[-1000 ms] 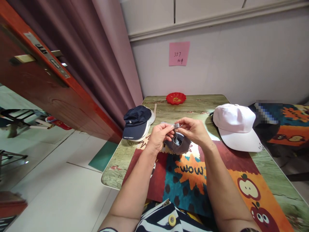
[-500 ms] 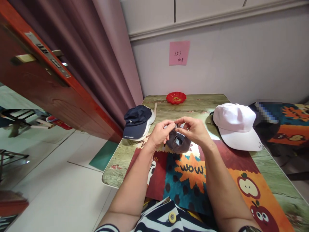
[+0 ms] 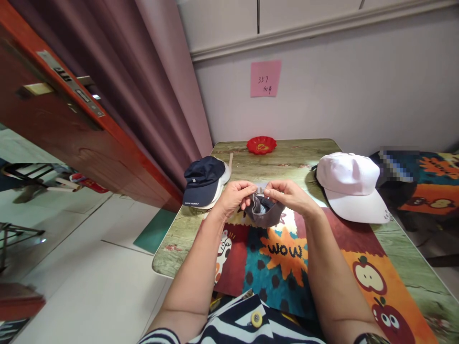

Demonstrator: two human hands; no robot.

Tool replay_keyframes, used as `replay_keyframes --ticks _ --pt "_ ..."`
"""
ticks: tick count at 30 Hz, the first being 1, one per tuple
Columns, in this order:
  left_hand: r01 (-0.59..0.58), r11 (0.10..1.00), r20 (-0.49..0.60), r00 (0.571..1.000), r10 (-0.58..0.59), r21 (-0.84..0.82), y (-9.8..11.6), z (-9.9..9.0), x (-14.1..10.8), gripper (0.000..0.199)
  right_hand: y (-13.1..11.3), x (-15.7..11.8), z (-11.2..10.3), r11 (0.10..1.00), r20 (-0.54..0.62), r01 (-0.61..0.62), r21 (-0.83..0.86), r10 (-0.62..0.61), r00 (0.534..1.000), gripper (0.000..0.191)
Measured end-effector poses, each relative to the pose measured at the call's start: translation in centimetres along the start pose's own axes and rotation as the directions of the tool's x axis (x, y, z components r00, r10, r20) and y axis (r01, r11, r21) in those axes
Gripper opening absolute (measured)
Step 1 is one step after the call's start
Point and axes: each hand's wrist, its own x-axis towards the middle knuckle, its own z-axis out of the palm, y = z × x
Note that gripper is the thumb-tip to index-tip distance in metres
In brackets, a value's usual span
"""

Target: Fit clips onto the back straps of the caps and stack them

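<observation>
A dark grey cap is held over the middle of the table, its inside partly showing. My left hand pinches the left end of its strap, near a small metal buckle. On the other side of the buckle, my right hand grips the strap between thumb and fingers. The two hands are slightly apart, with the buckle between them. Beneath the cap lies a colourful mat with "WOW" printed on it.
Navy cap over a white one stands at the table's left edge. On the right sits a white cap. A red scalloped dish is at the back, below a pink note on the wall. A door stands at the left.
My hands have moved slightly apart and a little lower. The buckle and strap, mostly covered by fingers before, now show between them.
</observation>
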Motion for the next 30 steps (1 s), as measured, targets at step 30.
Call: replay_keyframes --ticks 30 --pt "-0.114 0.99 -0.078 0.991 0.107 -0.088 0.37 0.53 -0.06 0.036 0.62 1.04 0.7 0.827 -0.228 0.269 -0.494 -0.422 0.878 0.015"
